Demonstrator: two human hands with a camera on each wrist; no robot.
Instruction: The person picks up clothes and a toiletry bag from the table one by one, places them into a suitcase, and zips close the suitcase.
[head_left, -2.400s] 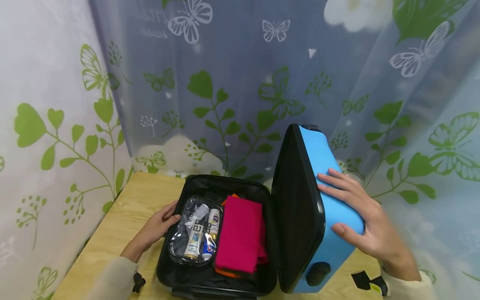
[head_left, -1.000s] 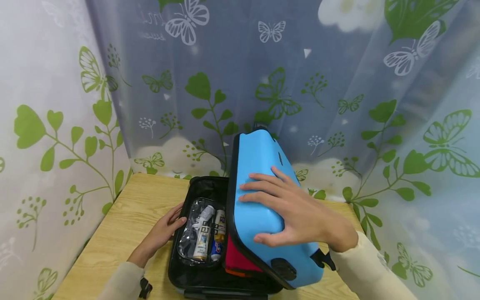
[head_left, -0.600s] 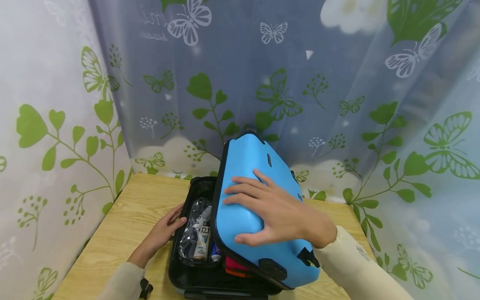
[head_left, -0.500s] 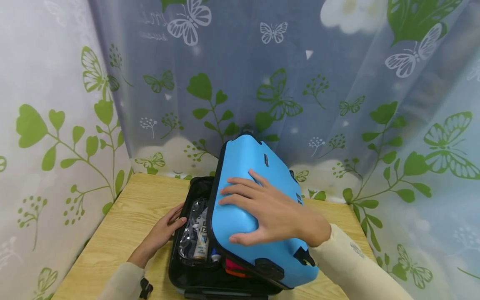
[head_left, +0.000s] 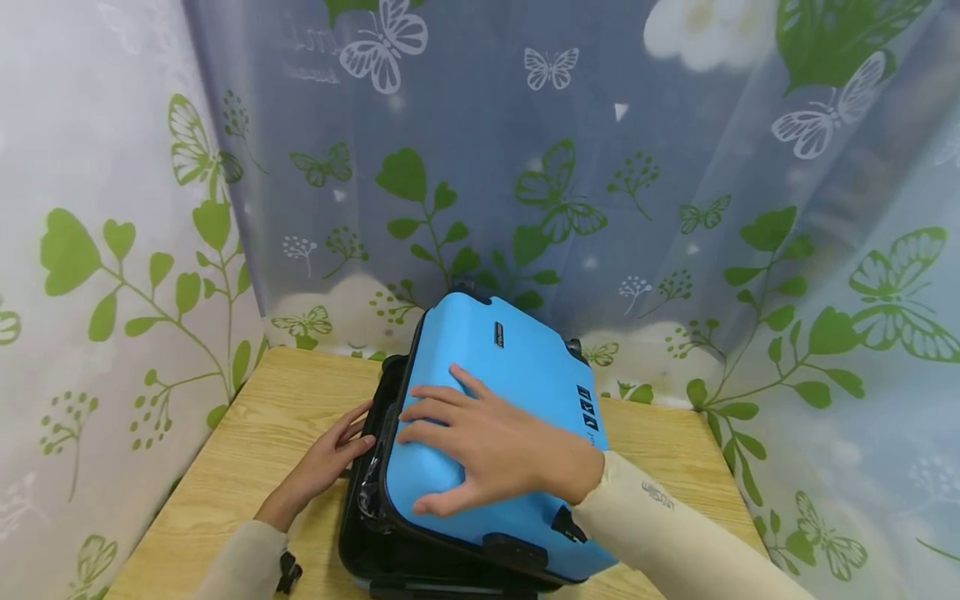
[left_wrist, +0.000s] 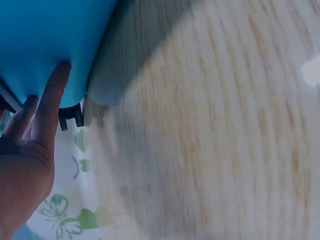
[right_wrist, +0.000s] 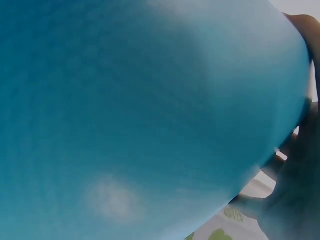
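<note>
A blue suitcase (head_left: 510,358) with black trim lies on its back, its lid tilted low over the black-lined base (head_left: 367,550). My right hand (head_left: 487,442) rests spread on the lid's left side, fingers fairly straight. At the base's left rim, my left hand (head_left: 326,458) touches the shell; in the left wrist view its fingers (left_wrist: 52,95) lie extended against the blue side. Only a strip of the clear toiletry pouch (head_left: 371,483) shows through the narrowed gap. The lid hides the rest of the contents. Mostly blue shell (right_wrist: 150,110) fills the right wrist view.
The suitcase stands on a light wooden table (head_left: 240,450). Behind it hangs a blue-grey curtain (head_left: 480,150) with leaves and butterflies, and pale patterned curtains flank both sides. A black latch (head_left: 513,550) sits on the lid's front edge.
The lid has swung from nearly upright at the right down leftward over the base, my right hand moving with it. The red cloth and most of the pouch are now covered. My left hand stays nearly still.
</note>
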